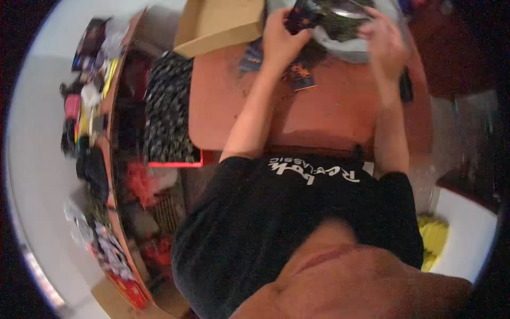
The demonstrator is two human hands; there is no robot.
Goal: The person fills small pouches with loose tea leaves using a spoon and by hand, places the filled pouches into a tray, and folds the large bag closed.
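Observation:
My left hand (284, 42) is at the table's far side, its thumb and fingers closed on a dark printed packet (303, 17). Just right of it lies a clear plastic bag or bowl (353, 54) with dark green loose material (340, 27) inside. Over its right edge is my right hand (383, 41), blurred, with bent fingers pinched around something thin that I cannot make out. More dark printed packets (304, 80) lie flat on the reddish table (329, 114) below my left hand.
An open cardboard box (220, 24) stands at the table's far left. Beside the table is a red container (175, 164) heaped with black pieces (167, 106). Cluttered shelves (114, 106) run along the left. A dark object (406, 85) lies by the right edge.

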